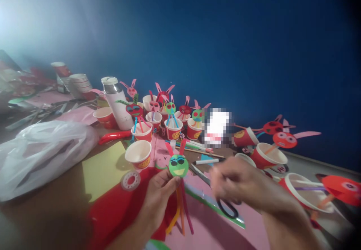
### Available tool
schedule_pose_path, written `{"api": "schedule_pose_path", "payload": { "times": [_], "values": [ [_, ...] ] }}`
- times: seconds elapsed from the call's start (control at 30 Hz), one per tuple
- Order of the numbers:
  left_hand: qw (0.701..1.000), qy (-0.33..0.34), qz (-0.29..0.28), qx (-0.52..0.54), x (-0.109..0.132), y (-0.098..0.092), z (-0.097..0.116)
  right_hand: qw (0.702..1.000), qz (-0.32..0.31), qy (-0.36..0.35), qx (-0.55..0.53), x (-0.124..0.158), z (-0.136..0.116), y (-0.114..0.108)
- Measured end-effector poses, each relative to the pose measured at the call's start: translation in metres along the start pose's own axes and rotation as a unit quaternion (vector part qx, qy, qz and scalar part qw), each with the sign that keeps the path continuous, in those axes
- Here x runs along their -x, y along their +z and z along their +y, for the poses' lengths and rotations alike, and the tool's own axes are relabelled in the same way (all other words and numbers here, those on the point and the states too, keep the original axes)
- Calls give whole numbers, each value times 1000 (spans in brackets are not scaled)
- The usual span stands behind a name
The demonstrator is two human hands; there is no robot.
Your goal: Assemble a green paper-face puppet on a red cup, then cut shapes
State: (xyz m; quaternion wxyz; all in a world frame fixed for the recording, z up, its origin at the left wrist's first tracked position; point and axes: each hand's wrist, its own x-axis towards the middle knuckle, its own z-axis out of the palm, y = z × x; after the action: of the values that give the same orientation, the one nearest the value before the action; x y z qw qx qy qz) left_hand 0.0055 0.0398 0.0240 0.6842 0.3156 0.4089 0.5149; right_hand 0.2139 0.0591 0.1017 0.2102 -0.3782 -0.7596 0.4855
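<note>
One green-faced puppet (178,166) in left hand (158,196); right hand (239,184) blurred over scissors (200,175).

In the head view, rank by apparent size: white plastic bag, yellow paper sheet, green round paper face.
Largest: white plastic bag.
Then: yellow paper sheet.
Smallest: green round paper face, held in the left hand, even though it is near the camera.

Pinched upright at the tips of my left fingers (169,184) is a green paper bunny face (178,165) with dark sunglasses, a yellow mouth and two pink ears pointing up, its yellow, orange and pink straws (186,210) hanging below my fingertips.
</note>
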Motion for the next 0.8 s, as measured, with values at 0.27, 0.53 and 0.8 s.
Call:
{"api": "schedule_pose_path", "payload": {
  "times": [0.27,0.53,0.8],
  "values": [
    [999,20,3,-37,-3,2,3,991,44,61,-108,-71,29,27],
    [997,-37,29,-56,4,11,11,985,50,69,-151,-75,43,36],
    [992,-39,56,-109,3,8,7,982,56,58,-172,-72,41,40]
  ]
}}
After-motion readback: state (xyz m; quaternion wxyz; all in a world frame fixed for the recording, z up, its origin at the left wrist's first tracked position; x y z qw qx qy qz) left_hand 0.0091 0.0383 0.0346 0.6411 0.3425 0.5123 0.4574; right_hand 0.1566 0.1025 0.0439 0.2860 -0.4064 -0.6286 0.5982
